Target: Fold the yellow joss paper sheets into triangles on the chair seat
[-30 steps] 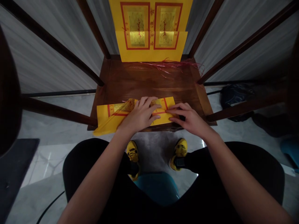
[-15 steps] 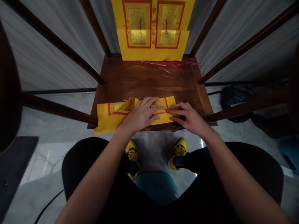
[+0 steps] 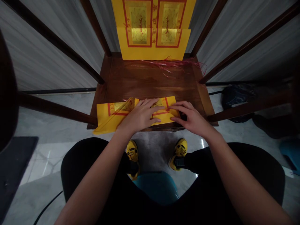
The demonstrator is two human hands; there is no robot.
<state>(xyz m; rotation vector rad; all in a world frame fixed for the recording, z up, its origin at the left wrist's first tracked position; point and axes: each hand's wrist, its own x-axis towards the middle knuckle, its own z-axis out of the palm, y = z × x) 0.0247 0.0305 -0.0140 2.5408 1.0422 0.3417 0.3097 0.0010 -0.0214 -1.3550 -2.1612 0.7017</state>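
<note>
A yellow sheet of joss paper [image 3: 105, 117], printed with red borders and gold panels, lies partly folded along the near edge of a dark wooden surface [image 3: 150, 82]. My left hand [image 3: 142, 114] rests flat across its middle, fingers stretched out, hiding part of it. A slanting fold rises on the sheet left of that hand. At the sheet's right end is my right hand [image 3: 189, 117], its thumb and fingers apart, the tips touching or just over the paper. Further back stand larger yellow sheets [image 3: 153, 53] with two red-framed gold panels.
Thin pink-red strands [image 3: 164, 64] lie in front of the larger sheets. Dark wooden bars [image 3: 77, 62] rise at both sides. Below are yellow shoes [image 3: 181, 148] and a blue seat [image 3: 156, 187]. A dark bag [image 3: 236, 100] sits on the floor at the right.
My right fingers have parted a little and shifted slightly right along the paper's end. My left hand stays flat on the sheet in nearly the same place.
</note>
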